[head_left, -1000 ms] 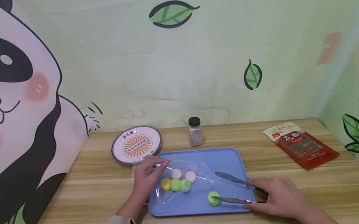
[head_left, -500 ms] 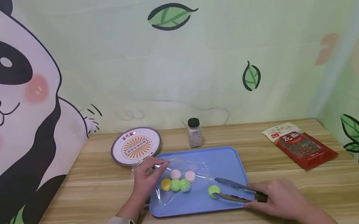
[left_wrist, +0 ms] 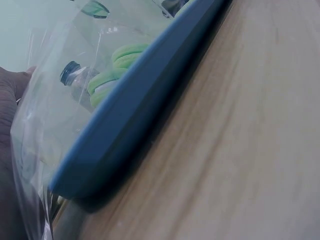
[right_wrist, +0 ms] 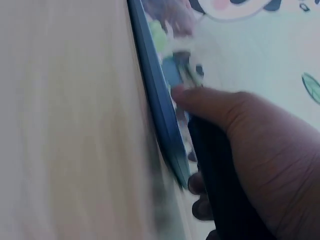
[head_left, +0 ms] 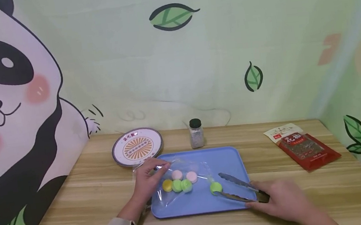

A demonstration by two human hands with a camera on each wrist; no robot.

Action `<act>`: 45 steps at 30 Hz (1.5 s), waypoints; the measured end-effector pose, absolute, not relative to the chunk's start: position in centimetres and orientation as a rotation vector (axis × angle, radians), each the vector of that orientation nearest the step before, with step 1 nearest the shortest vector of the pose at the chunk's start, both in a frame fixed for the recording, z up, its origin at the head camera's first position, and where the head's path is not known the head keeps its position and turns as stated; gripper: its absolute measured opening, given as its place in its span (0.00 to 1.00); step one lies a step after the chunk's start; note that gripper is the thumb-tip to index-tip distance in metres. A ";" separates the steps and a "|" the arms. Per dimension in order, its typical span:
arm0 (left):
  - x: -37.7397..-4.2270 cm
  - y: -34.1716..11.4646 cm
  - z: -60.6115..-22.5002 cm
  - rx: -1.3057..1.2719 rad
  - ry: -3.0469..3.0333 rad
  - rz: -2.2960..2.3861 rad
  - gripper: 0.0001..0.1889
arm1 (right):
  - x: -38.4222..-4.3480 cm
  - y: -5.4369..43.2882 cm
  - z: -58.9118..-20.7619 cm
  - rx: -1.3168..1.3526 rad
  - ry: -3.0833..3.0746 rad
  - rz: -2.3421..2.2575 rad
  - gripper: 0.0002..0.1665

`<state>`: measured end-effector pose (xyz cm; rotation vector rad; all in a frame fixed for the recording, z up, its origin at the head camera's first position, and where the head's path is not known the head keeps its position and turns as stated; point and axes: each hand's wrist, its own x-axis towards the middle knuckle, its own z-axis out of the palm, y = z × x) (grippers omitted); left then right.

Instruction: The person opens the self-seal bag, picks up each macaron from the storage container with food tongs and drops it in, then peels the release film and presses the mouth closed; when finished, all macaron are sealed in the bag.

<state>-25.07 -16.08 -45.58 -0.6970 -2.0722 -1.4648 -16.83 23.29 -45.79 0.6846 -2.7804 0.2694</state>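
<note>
In the head view my left hand (head_left: pixel 149 179) pinches the edge of a clear plastic bag (head_left: pixel 163 199) over the blue tray (head_left: pixel 229 155). Several macarons lie in the bag: pink macarons (head_left: pixel 192 177), a yellow macaron (head_left: pixel 167 185) and green macarons (head_left: pixel 186 186). My right hand (head_left: pixel 279 199) holds metal tongs (head_left: pixel 236 180) by their dark handle, arms spread. One tong tip lies at the near edge of a loose green macaron (head_left: pixel 216 188) by the bag's right end. In the left wrist view, green macarons (left_wrist: pixel 102 87) show through the plastic.
A patterned plate (head_left: pixel 137 147) stands at the tray's back left. Behind the tray is a black-capped jar (head_left: pixel 196 134). A red packet (head_left: pixel 305 150) lies on the wooden table (head_left: pixel 257 144) at right. A printed panda cloth (head_left: pixel 117 60) hangs behind.
The loose green macaron has slid away from me, closer to the bag's right end. The tongs narrowed, then spread again. My left hand has stayed in place.
</note>
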 end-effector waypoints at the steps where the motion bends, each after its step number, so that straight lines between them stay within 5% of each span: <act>1: -25.0 -16.1 -45.6 -0.700 -2.073 -1.466 0.03 | -16.7 22.9 -45.8 0.670 -2.819 0.273 0.40; 18: -24.9 -16.0 -45.2 -0.704 -2.061 -1.488 0.04 | -17.1 23.4 -45.3 0.407 -2.780 0.279 0.29; 45: -25.0 -16.0 -45.6 -0.781 -2.150 -1.472 0.05 | -17.4 24.0 -46.3 0.493 -2.681 0.276 0.27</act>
